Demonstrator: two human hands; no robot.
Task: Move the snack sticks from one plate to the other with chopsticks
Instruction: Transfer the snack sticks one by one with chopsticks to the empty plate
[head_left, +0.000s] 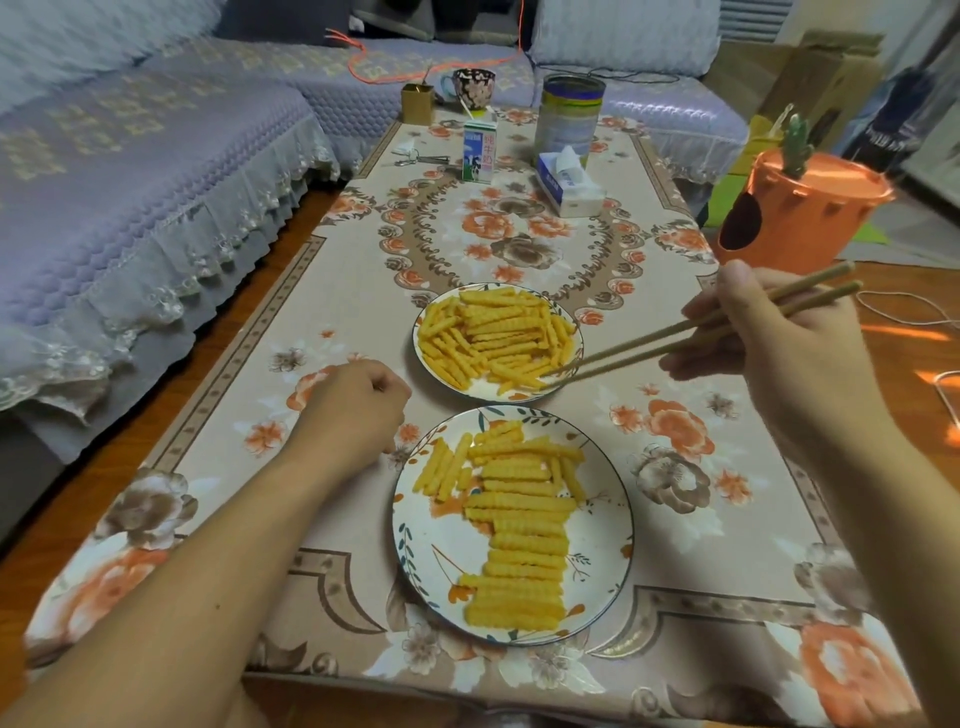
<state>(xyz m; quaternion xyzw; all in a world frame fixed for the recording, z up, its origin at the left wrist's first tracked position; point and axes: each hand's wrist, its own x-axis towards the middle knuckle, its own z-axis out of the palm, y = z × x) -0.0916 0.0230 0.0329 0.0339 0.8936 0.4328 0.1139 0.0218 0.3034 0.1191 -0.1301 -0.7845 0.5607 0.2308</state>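
Right hand curled round a pair of chopsticks, grip clamped on their upper ends, tips slightly apart and lowered over the near right edge of the far plate. Tips right at the loose snack sticks heaped there, seemingly touching one or two at the rim; whether any is pinched yet cannot be told. Chopsticks angled down and leftward from the hand, so the pile lies left of and beyond the grip, most pieces running roughly crosswise to the view, a few askew. Near plate just below, close to the far plate but not touching, already carrying ordered rows of sticks laid crosswise in a column, plus a few slanted ones at the upper left. Left hand loosely fisted, holding nothing, resting on the tabletop just left of the near plate and farther from the heap than the right. Likely step: picking a piece, then carrying it back toward the near plate. Tabletop covered in a floral cloth; farther back a milk carton, a tissue box, a tin and a patterned cup. Quilted sofa along the left, an orange carrot-shaped bin at the right.
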